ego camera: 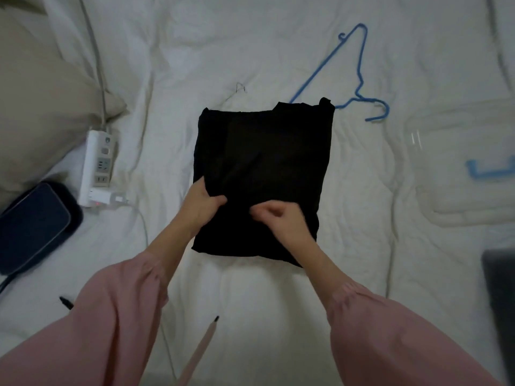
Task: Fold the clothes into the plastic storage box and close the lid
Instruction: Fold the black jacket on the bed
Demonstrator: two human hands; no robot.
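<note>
A black garment point(264, 162), folded into a rough rectangle, lies in the middle of the white bedding. My left hand point(202, 203) grips its left edge near the lower part, fingers pinching the fabric. My right hand point(281, 221) rests on the lower middle of the garment with fingers curled on the cloth. A clear plastic storage box point(457, 168) with a blue latch point(487, 169) sits at the right edge of the bed, partly cut off by the frame. Both forearms come out of pink sleeves.
A blue hanger point(354, 79) lies behind the garment to the right. A white power strip point(97, 165) with a plugged charger, a dark blue case point(33, 227) and a beige pillow point(41, 93) are at the left. A dark object point(498, 302) is at the right edge.
</note>
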